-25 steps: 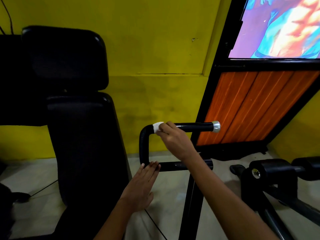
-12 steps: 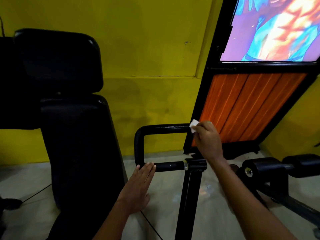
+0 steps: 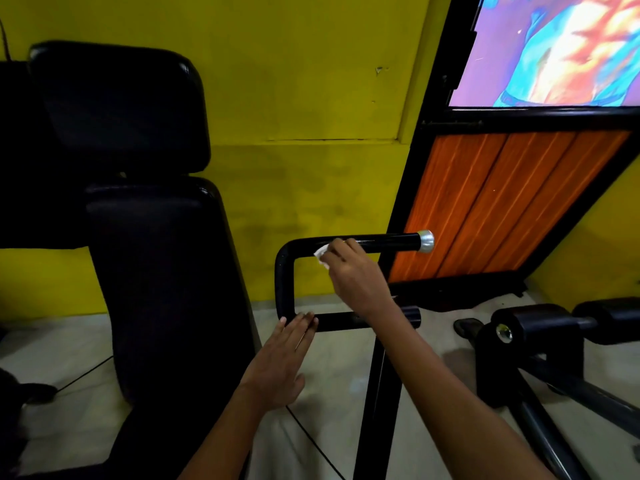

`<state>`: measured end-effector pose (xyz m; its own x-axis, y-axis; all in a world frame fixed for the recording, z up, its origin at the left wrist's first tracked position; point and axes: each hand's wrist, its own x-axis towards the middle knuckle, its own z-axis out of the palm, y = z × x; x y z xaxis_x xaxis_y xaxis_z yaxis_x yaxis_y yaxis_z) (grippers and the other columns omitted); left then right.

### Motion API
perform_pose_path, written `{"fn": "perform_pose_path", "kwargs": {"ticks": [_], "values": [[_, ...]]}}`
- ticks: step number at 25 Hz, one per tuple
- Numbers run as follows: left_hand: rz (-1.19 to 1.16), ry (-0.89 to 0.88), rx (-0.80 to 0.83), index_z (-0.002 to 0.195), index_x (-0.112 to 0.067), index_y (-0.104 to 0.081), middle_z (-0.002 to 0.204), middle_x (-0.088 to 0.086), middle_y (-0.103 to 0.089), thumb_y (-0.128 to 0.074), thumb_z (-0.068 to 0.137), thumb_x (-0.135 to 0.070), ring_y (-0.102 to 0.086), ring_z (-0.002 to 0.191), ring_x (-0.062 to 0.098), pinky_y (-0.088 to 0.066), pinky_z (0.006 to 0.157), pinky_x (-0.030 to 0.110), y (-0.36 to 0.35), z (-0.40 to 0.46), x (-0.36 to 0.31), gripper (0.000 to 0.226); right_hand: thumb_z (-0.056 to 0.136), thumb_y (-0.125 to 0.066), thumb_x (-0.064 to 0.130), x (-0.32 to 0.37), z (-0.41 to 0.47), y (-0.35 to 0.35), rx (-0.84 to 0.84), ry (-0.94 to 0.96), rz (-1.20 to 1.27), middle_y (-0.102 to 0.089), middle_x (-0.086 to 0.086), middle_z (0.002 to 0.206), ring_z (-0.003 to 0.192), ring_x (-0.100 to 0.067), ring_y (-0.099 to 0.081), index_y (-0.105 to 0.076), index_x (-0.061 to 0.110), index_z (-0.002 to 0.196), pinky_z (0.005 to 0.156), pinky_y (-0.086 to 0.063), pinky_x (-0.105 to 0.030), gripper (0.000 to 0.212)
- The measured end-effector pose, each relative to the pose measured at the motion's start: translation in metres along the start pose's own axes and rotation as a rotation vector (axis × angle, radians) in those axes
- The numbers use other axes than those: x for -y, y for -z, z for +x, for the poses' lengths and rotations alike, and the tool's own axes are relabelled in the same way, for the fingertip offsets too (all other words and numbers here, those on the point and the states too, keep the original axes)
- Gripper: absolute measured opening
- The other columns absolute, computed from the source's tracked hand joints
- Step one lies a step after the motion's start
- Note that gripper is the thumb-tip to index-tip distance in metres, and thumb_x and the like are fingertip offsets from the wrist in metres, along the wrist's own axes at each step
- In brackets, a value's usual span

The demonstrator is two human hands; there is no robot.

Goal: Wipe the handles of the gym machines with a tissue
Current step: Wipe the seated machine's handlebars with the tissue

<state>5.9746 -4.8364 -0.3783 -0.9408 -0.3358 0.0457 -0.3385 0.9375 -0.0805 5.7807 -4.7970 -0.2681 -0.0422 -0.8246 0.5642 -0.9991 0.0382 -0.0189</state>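
A black U-shaped machine handle (image 3: 381, 242) with a silver end cap (image 3: 426, 241) stands out in the middle of the view. My right hand (image 3: 353, 275) pinches a small white tissue (image 3: 321, 253) against the upper bar, near its left bend. My left hand (image 3: 280, 362) is flat with straight fingers, the fingertips touching the lower bar (image 3: 341, 321) of the same handle by its left corner.
A black padded seat back and headrest (image 3: 138, 202) stands to the left. A black upright post (image 3: 375, 403) carries the handle. Black roller pads (image 3: 540, 327) on a frame sit at the right. An orange slatted panel (image 3: 491, 206) and yellow wall lie behind.
My right hand has slid the tissue back left along the upper bar from its right end, uncovering the silver cap. My left hand has stayed on the lower bar.
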Motion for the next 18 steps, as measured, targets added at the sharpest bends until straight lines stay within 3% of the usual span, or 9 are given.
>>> {"fn": "perform_pose_path", "kwargs": {"ticks": [8,11,18], "values": [[-0.032,0.013,0.021,0.150,-0.005,-0.022,0.155,0.011,-0.027,-0.067,0.061,-0.043,-0.020,0.143,0.023,-0.008,0.113,0.039,0.005,0.001,-0.001,0.106,0.074,-0.067,-0.008,-0.061,-0.021,0.040,-0.069,-0.103,-0.082,-0.062,-0.013,0.089,0.079,-0.031,-0.057,-0.068,0.000,0.086,0.059,-0.050,-0.036,0.014],[-0.034,0.014,0.030,0.149,-0.005,-0.023,0.154,0.011,-0.030,-0.068,0.060,-0.043,-0.024,0.142,0.024,-0.005,0.113,0.038,0.006,0.001,-0.002,0.107,0.075,-0.067,-0.007,-0.075,-0.031,0.048,-0.054,-0.171,-0.114,-0.062,-0.013,0.091,0.080,-0.030,-0.056,-0.068,0.001,0.088,0.058,-0.051,-0.038,0.016],[-0.036,0.034,0.046,0.149,-0.004,-0.022,0.155,0.012,-0.027,-0.065,0.060,-0.045,-0.028,0.142,0.027,-0.006,0.113,0.040,0.004,0.000,-0.005,0.107,0.081,-0.062,-0.004,-0.092,-0.042,0.060,-0.060,-0.364,-0.063,-0.060,-0.011,0.094,0.082,-0.025,-0.055,-0.067,0.001,0.092,0.058,-0.043,-0.029,0.013]]}}
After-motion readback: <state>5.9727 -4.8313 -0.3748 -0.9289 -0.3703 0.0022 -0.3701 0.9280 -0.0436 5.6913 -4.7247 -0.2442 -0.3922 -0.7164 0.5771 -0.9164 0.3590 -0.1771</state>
